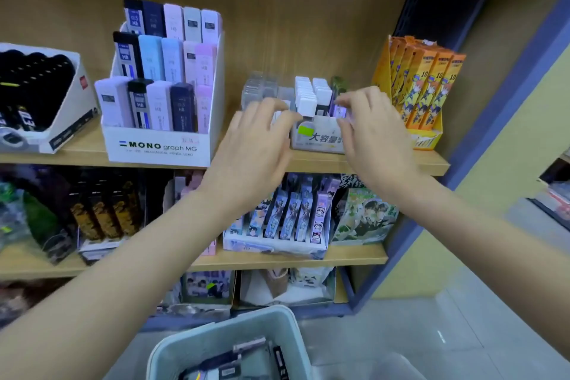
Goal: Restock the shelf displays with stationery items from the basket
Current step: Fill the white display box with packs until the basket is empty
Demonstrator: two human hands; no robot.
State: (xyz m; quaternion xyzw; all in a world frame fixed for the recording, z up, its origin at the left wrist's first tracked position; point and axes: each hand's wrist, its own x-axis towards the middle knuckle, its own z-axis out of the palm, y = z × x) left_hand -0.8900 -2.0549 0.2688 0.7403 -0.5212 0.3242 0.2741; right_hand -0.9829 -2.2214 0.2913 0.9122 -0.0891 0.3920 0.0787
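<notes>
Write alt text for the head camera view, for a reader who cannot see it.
The left hand and right hand reach a small display box of lead cases on the upper shelf; the right pinches a purple case. A MONO box stands left of it, a pale basket below.

Small display box on upper shelf.
Obs: left hand touches its left side; right hand pinches purple case; basket below.
</notes>
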